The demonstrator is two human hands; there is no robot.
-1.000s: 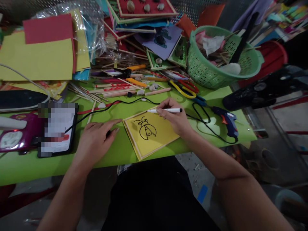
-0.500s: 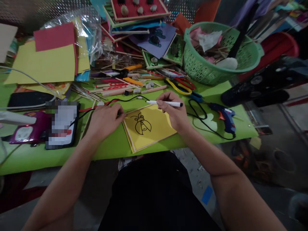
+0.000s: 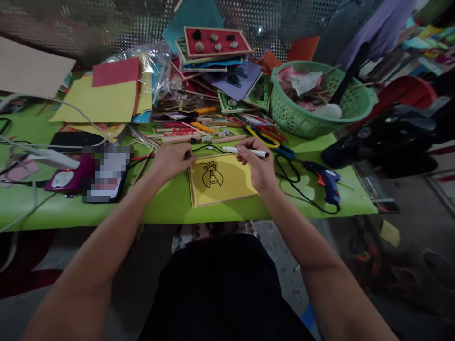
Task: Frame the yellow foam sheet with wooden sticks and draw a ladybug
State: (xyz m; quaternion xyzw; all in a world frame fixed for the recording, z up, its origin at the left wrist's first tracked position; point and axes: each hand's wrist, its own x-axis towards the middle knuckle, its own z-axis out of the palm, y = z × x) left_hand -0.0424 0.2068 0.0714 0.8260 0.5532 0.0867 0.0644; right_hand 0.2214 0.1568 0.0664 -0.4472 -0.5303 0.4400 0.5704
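Observation:
A yellow card [image 3: 234, 177] with a thin pale border lies at the table's front edge. On its left half is a black line drawing of a beetle [image 3: 213, 175]. My right hand [image 3: 259, 163] is closed around a white marker [image 3: 245, 150] with a black end, its tip pointing left over the card's upper edge. The right fingers cover part of the card's right side. My left hand [image 3: 172, 161] rests with curled fingers at the card's upper left corner. The left fingertips are hidden, so whether they grip the corner cannot be told.
A glue gun [image 3: 327, 182] with its cord lies right of the card, near scissors [image 3: 265, 137] and a green basket [image 3: 320, 118]. Sticks, stones and framed pictures [image 3: 218, 42] pile up behind. A phone [image 3: 108, 175] and purple power socket [image 3: 67, 177] sit left.
The view has tilted and shifted, so everything sits differently in the frame. Both hands keep nearly the same places by the card, the marker still in my right hand. The drawing looks the same.

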